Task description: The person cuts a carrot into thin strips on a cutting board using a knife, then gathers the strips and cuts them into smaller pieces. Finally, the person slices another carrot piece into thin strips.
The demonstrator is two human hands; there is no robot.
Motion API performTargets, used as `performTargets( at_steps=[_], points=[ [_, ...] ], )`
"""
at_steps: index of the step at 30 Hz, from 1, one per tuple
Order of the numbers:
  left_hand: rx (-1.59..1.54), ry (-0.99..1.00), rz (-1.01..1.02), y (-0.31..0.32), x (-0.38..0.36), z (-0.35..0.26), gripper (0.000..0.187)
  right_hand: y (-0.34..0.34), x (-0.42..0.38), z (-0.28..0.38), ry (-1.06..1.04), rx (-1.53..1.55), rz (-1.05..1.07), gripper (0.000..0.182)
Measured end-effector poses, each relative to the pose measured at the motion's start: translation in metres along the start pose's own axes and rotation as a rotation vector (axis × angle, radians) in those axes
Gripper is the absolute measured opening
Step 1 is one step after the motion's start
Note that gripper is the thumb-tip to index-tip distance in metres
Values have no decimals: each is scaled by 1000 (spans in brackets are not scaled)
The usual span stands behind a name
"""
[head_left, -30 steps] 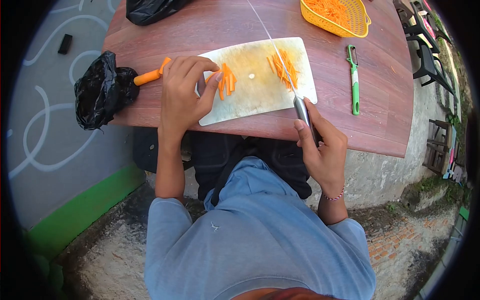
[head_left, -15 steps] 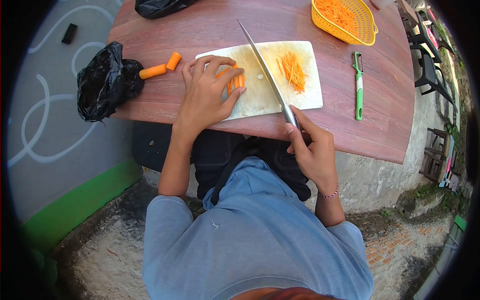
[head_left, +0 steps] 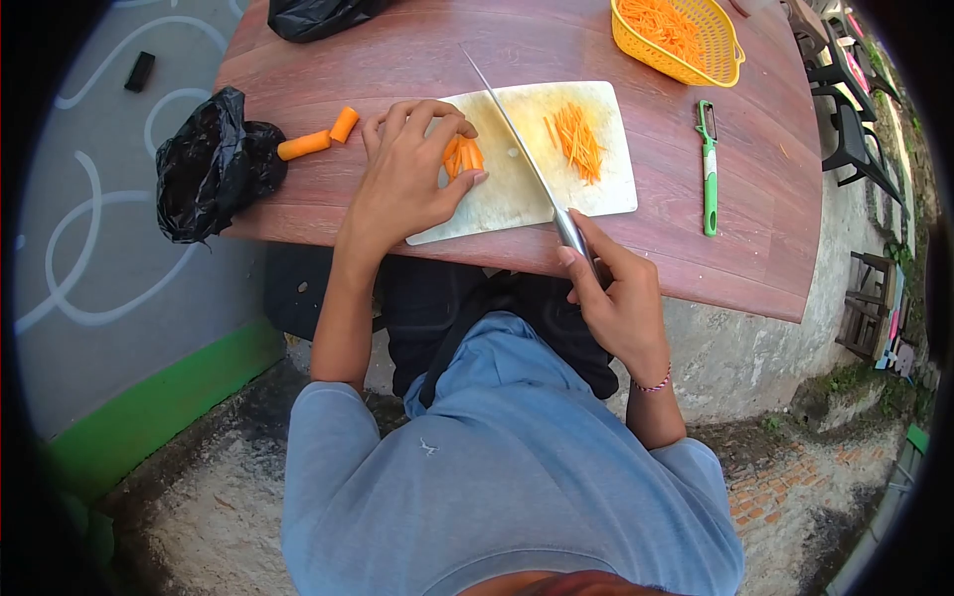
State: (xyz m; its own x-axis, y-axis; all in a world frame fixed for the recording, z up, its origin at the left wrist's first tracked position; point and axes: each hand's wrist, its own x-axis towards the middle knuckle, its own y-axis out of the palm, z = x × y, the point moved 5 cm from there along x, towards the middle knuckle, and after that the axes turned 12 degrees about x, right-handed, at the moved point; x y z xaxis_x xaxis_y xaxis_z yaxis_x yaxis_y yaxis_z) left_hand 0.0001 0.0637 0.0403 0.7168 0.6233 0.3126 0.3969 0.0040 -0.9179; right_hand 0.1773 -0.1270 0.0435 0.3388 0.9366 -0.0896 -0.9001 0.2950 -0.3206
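My left hand (head_left: 409, 164) is curled over a small stack of carrot slices (head_left: 464, 157) at the left side of the white cutting board (head_left: 497, 204). Its thumb lies along the near side of the stack, and the palm hides part of it. My right hand (head_left: 618, 293) grips a long kitchen knife (head_left: 524, 144) by its handle, near the table's front edge. The blade slants up and left over the board, apart from the slices. Right of the blade lies a pile of thin carrot strips (head_left: 576, 142).
Two carrot pieces (head_left: 306, 145) lie beside a black plastic bag (head_left: 214, 169) at the table's left edge. A green-handled peeler (head_left: 709, 169) rests right of the board. The yellow basket (head_left: 676, 68) at the back holds shredded carrot. Another black bag (head_left: 320, 15) sits at the back left.
My left fingers have shifted and drawn back from the slices, so more of the stack shows. The board and knife appear slightly further left; the knife stays in my right hand.
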Motion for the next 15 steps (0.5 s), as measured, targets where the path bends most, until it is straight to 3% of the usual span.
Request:
performTargets(
  at_steps=[6,15],
  points=[
    [102,-46,27,-2,2,1,39,0,0,1,4,0,16,43],
    [-35,-17,84,2,6,-2,37,-1,0,2,10,-3,26,43]
  ],
)
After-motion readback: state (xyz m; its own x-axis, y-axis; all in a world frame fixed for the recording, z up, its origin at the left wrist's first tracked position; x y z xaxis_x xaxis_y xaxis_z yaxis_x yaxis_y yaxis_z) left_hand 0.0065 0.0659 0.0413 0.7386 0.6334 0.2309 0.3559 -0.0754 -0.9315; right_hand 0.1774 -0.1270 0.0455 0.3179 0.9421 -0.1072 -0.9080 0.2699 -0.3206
